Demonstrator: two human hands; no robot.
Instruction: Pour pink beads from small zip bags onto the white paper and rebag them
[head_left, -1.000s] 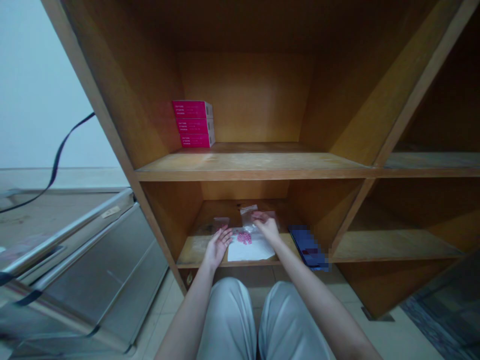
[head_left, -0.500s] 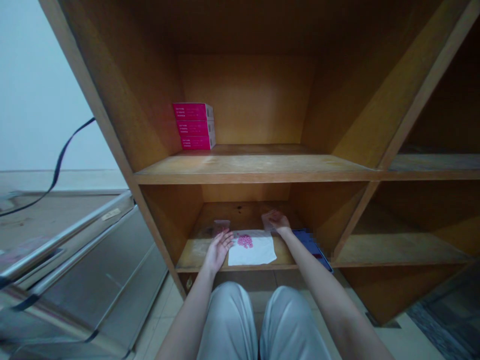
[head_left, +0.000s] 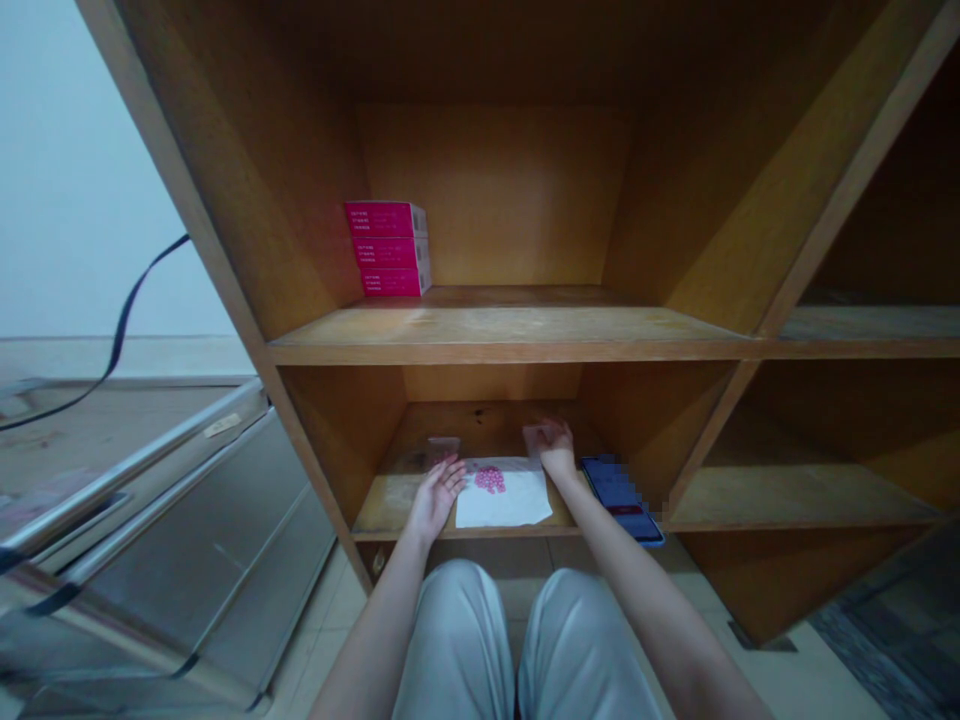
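Note:
My right hand (head_left: 551, 447) rests at the back of the lower shelf, its fingers curled over a small transparent plastic bag (head_left: 532, 441). My left hand (head_left: 437, 497) is open with the fingers spread, touching nothing I can make out, just left of a sheet of white paper (head_left: 502, 498). On that paper lies a small heap of pink round pellets (head_left: 490, 480). Another small transparent bag (head_left: 444, 447) lies on the shelf behind my left fingers.
A smartphone (head_left: 620, 497) with a blurred screen lies right of my right wrist, overhanging the shelf's front edge. Three stacked magenta boxes (head_left: 386, 249) stand on the upper shelf. Steel-edged furniture (head_left: 150, 500) stands left of the wooden shelving unit (head_left: 495, 340).
My right hand has moved right and back, away from the pink pellets, with the transparent bag under its fingers. My left hand has barely moved.

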